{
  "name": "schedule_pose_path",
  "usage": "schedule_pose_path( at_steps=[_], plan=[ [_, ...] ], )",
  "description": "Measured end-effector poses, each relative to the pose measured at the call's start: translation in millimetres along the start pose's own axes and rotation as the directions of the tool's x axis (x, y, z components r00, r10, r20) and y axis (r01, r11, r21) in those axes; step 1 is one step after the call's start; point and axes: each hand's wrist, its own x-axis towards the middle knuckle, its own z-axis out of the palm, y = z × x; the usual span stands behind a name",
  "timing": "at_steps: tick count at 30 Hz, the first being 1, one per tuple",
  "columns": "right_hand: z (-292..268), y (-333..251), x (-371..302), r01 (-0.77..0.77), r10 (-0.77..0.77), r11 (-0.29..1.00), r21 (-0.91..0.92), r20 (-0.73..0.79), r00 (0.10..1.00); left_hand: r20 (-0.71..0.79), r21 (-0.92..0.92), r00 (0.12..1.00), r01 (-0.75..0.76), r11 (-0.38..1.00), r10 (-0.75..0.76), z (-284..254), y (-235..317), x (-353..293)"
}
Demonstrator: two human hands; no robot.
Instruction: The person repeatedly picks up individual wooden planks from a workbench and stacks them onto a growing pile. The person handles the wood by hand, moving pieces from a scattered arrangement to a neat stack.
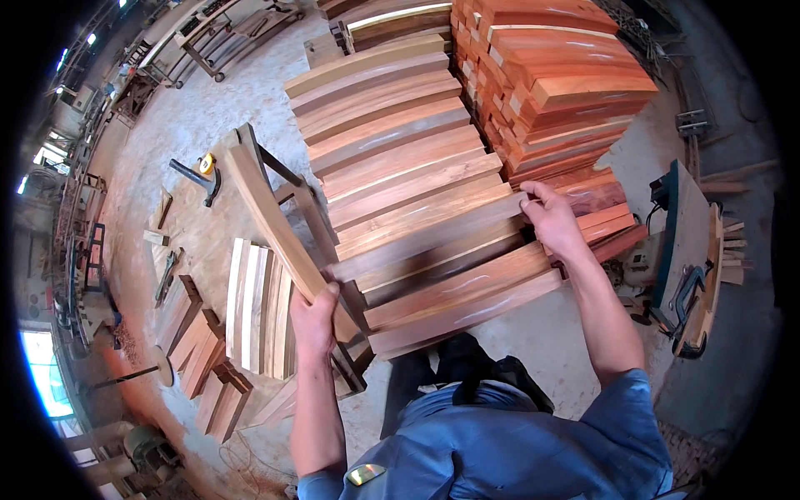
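A greyish-brown wooden board (433,237) lies crosswise between my hands, slightly smeared by motion. My left hand (314,321) is closed at its left end, thumb on top; the fingers beneath are hidden. My right hand (552,223) pinches the right end between thumb and fingers. The board is tilted above a row of similar planks, and a dark gap shows just on its near side. Closer to my body, a pinkish-brown plank (467,312) lies at the end of the row. Beyond the board, a light-brown plank (417,218) continues the row.
A long wooden rail (271,221) runs along the row's left side. Left of it, a hammer (200,182), a yellow tape measure (207,163) and pale offcuts (260,308) rest on a plywood top. Reddish boards (575,83) are stacked at far right; a blue clamp (688,292) stands near right.
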Motion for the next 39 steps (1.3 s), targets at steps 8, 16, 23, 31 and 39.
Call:
schedule_pose_path(
  at_steps=[8, 16, 23, 31, 39],
  plan=[
    [-8, -12, -12, -0.004, 0.055, 0.931, -0.366, 0.129, 0.990, 0.033, 0.320, 0.997, 0.058, 0.946, -0.072, 7, -8, -14],
    [-10, -23, -11, 0.029, 0.056, 0.912, -0.410, 0.194, 0.980, 0.044, 0.329, 0.996, 0.059, 0.943, -0.078, 7, -4, -8],
    [9, -47, 6, 0.374, -0.339, 0.860, -0.347, 0.160, 0.927, 0.023, 0.389, 0.994, 0.087, 0.917, -0.104, -5, 13, -9],
    [93, -52, 84, 0.648, -0.418, 0.540, -0.536, 0.498, 0.760, -0.033, 0.078, 0.983, 0.184, 0.980, -0.182, -31, 19, -22],
    [86, -112, 91, 0.456, -0.165, 0.823, -0.338, 0.626, 0.762, -0.063, -0.171, 0.981, 0.171, 0.970, -0.184, -66, 14, -46]
  ],
)
